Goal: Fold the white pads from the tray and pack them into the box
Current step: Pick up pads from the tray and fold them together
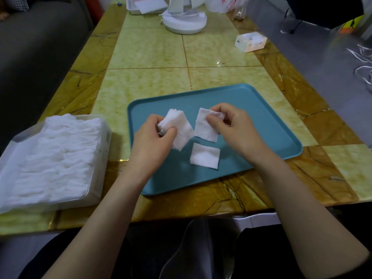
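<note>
White pads (50,154) crowd the box (101,150) beside the tray (257,117). Left hand (153,137) grips a stack (181,127), right hand (233,125) pinches a single pad (204,128); a loose pad (205,156) waits on the tray.

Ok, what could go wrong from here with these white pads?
The left hand grips a loose stack of white square pads by one end, so it could fan apart and drop. The clear plastic box already looks heaped with packed pads, so more may spill over its rim.
</note>
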Action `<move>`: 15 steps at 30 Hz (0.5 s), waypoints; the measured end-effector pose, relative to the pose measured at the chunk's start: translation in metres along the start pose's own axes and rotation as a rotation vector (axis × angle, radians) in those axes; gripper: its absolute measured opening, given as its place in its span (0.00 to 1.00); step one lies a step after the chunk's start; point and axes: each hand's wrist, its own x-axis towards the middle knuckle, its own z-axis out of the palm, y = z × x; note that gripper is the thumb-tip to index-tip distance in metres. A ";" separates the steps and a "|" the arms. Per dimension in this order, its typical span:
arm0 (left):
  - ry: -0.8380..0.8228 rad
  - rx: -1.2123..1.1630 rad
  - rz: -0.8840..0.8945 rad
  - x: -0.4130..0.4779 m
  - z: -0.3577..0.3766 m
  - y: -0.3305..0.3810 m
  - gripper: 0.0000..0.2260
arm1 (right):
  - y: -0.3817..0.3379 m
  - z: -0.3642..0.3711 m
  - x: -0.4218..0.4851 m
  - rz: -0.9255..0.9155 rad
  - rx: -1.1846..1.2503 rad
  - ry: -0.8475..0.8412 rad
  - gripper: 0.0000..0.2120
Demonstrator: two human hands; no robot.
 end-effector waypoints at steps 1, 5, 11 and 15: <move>-0.014 0.004 0.002 0.000 0.000 -0.001 0.03 | -0.002 0.001 -0.001 -0.019 0.029 -0.061 0.05; -0.118 -0.012 0.026 -0.001 0.005 -0.001 0.04 | -0.005 0.009 -0.006 -0.040 0.082 -0.253 0.09; -0.202 -0.002 0.047 -0.002 0.008 -0.001 0.02 | -0.015 0.005 -0.009 -0.025 0.242 -0.342 0.08; -0.220 0.011 0.088 -0.002 0.007 -0.001 0.03 | -0.007 0.010 -0.009 -0.016 0.074 -0.293 0.05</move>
